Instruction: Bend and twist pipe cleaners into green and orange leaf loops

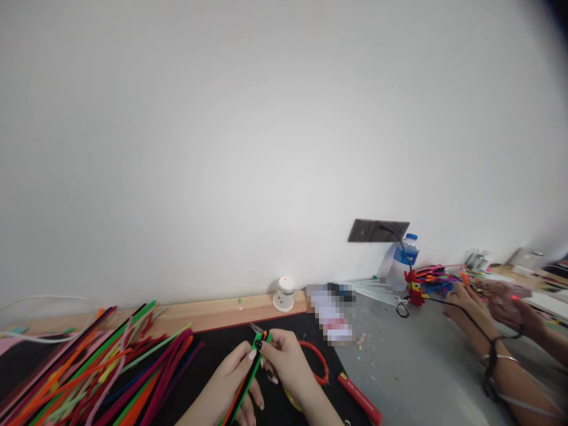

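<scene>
held stems: bundle of pipe cleaners (pixel 248 378), green + orange + a dark one, near centre at bottom edge, running from the fingertips down-left and out of frame.
handling (est.): v. light, wire core w/ fuzzy pile; bends easily and keeps the bend, not fragile, not slippery. Cut ends prob. sharp. Best taken near the top tips, pinched, w/ other hand steadying lower down.
left hand (pixel 233 378): closed round the bundle, thumb + fingers pinching just below the tips; pale nails.
right hand (pixel 288 361): fingers pinched narrow on the upper ends of the same bundle, dark nail showing; touches left hand's fingertips.
work mat (pixel 213 355): black, matte, flat, under both hands.
loose pile (pixel 89 367): many long straight stems, near left; pink, green, orange, magenta, black, fanned out.
red ring (pixel 317 361): thin hoop, just right of right hand, partly hidden by it.
red tool (pixel 359 399): slim, stick-shaped, near right, lying on the grey top; kind unclear.
cup (pixel 284 294): small, white, far centre on wood ledge.
bottle (pixel 402 260): clear plastic, blue cap, far right by wall socket.
co-worker's hands (pixel 483 307): far right, bracelets on wrist, over a multicolour stem heap.
</scene>
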`<state>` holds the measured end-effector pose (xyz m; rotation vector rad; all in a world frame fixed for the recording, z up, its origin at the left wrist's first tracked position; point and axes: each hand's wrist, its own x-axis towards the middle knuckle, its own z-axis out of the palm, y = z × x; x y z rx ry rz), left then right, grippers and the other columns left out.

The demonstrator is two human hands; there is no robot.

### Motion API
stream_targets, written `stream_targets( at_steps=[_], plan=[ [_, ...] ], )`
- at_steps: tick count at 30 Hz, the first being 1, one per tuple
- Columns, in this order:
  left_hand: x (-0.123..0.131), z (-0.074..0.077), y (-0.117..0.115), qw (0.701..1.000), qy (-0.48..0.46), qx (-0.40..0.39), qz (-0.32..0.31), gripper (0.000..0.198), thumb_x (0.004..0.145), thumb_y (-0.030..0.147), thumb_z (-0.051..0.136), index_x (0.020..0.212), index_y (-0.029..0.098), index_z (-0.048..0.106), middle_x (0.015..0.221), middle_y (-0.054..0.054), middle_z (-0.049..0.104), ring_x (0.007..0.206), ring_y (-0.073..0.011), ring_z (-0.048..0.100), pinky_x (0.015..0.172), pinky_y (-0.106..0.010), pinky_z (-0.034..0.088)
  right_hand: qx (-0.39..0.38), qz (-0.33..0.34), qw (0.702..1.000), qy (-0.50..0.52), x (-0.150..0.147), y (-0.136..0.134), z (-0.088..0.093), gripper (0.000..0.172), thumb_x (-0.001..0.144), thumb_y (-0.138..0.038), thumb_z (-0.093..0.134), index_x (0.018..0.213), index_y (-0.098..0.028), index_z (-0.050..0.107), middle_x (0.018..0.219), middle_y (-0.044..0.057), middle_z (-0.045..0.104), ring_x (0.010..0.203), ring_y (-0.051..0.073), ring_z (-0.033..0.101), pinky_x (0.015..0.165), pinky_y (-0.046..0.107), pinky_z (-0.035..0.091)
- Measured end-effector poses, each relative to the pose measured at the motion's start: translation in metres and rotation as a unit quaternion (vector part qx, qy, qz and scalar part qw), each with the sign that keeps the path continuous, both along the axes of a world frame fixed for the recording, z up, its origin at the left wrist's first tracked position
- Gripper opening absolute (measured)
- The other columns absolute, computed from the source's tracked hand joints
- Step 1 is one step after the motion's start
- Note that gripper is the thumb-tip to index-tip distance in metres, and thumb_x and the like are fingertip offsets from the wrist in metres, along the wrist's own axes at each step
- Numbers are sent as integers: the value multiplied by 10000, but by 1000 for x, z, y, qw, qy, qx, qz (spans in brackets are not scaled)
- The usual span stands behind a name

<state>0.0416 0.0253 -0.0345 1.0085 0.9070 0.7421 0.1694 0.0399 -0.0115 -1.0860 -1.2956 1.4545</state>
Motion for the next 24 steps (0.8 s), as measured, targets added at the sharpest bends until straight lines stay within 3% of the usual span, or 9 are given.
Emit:
stream_targets(
  at_steps=[4, 13, 24],
  plan=[
    [0, 0, 1, 999, 4, 17, 29, 393, 720, 591, 453, 716, 202, 402, 542, 8, 656, 315, -118, 585, 264, -129, 366, -4, -23, 1000, -8, -1, 1, -1, 198, 700, -282, 577, 607, -161, 452, 425, -76, 434, 305, 32, 310, 264, 135, 211],
    [-1, -4, 1, 999, -3, 32, 14, 415, 699, 560, 514, 759, 150, 501, 589, -14, 650, 353, -118, 602, 299, -148, 402, -4, -29, 999, -15, 0, 2, -5, 220, 696, -309, 579, 613, -162, 437, 429, -60, 485, 287, 24, 304, 253, 129, 196],
    [1, -8, 0, 997, 2, 72, 31, 395, 753, 550, 446, 752, 157, 486, 580, -12, 649, 342, -112, 595, 305, -148, 379, -24, -15, 999, 45, 0, 0, -2, 167, 727, -280, 529, 636, -150, 476, 455, -53, 478, 323, 27, 312, 277, 129, 220]
  ],
)
